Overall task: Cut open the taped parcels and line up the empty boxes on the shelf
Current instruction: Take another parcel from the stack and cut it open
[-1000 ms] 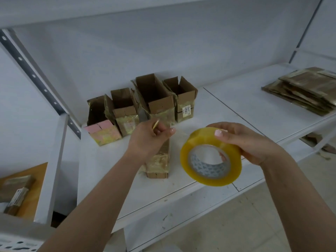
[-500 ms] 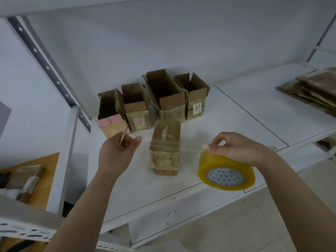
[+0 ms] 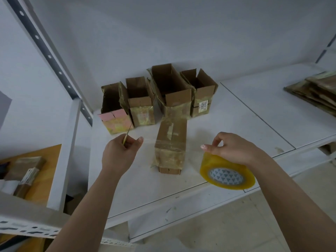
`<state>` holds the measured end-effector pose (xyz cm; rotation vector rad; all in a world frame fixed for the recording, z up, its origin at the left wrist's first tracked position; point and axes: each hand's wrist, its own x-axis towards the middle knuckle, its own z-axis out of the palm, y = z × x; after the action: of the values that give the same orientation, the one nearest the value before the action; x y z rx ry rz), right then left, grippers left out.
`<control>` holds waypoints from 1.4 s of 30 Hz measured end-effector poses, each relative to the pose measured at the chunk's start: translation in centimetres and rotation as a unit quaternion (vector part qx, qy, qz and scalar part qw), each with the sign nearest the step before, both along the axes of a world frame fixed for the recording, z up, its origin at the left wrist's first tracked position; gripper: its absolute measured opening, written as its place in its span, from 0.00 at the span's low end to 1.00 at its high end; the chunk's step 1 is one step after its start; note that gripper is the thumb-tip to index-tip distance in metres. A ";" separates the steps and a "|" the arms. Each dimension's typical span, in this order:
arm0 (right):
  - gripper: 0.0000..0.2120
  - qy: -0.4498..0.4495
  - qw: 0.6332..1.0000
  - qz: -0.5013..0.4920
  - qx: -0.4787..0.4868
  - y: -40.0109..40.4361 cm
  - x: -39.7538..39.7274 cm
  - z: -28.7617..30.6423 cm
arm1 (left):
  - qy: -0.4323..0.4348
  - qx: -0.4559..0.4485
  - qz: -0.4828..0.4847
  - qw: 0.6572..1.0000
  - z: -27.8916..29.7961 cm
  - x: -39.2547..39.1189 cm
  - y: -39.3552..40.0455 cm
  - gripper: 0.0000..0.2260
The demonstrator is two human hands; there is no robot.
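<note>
Clear tape drawn across the closed brown cardboard parcel [image 3: 171, 142] on the white shelf [image 3: 254, 113].
Since a second ago the right hand [image 3: 234, 151], clamped on the yellow tape roll [image 3: 227, 172], has swung outward; the left hand [image 3: 121, 151] pinches the tape's end and a thin yellow-handled blade [image 3: 127, 134]. The parcel, before four opened boxes [image 3: 158, 99], seems to be getting sealed, not cut.

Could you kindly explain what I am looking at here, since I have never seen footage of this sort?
There is no machine: a camera on a person's head looks down at their two bare hands. The right hand holds a yellow tape roll. The left hand pinches the tape's loose end, along with a thin yellow tool. The clear strip stretches across a closed parcel on the white shelf. Behind it stand four opened boxes; flattened cardboard lies far right.
</note>
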<state>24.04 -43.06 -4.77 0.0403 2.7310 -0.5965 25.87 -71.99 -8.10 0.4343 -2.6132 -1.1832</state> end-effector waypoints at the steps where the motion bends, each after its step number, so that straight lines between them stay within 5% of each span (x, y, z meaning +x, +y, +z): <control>1: 0.26 -0.003 1.000 -0.002 0.013 -0.1 -0.1 -0.3 | -0.009 0.004 -0.001 1.000 -0.4 -0.1 0.0 0.18; 5: 0.27 -0.007 0.998 0.002 0.057 -0.9 -0.5 -1.6 | -0.065 0.121 0.001 0.991 -2.2 -0.5 0.4 0.21; 11: 0.28 0.015 0.993 0.033 0.114 -2.8 -0.9 -2.2 | -0.163 0.387 0.013 0.907 -5.0 0.3 2.6 0.14; 17: 0.29 0.013 0.985 0.070 0.156 -3.8 -1.1 -2.4 | -0.207 0.450 0.021 0.869 -7.7 1.4 3.6 0.18; 21: 0.30 0.009 0.986 0.063 0.154 -3.6 -1.2 -2.3 | -0.193 0.409 0.013 0.892 -7.3 1.0 3.3 0.17; 27: 0.27 -0.014 0.990 0.052 0.133 -3.2 -1.2 -1.9 | -0.073 0.165 -0.087 0.980 0.0 -1.1 2.4 0.18; 31: 0.27 -0.036 0.991 0.058 0.116 -3.3 -1.3 -1.7 | -0.024 0.120 -0.305 0.945 5.5 -2.7 6.4 0.15; 34: 0.26 -0.042 0.992 0.065 0.099 -3.3 -1.1 -1.4 | -0.070 0.074 -0.399 0.911 5.3 -3.8 9.0 0.17; 39: 0.17 -0.104 0.992 0.063 -0.042 -1.9 -1.0 -0.3 | -0.132 0.105 -0.361 0.917 2.6 -4.5 8.4 0.17; 42: 0.15 -0.106 0.991 0.072 -0.043 -1.8 -1.1 -0.5 | -0.127 0.121 -0.349 0.921 2.4 -4.8 7.9 0.18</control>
<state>22.93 -44.89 -5.29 -0.1090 2.4759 -0.6294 21.04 -64.06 -5.66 -0.3831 -2.9581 -1.7701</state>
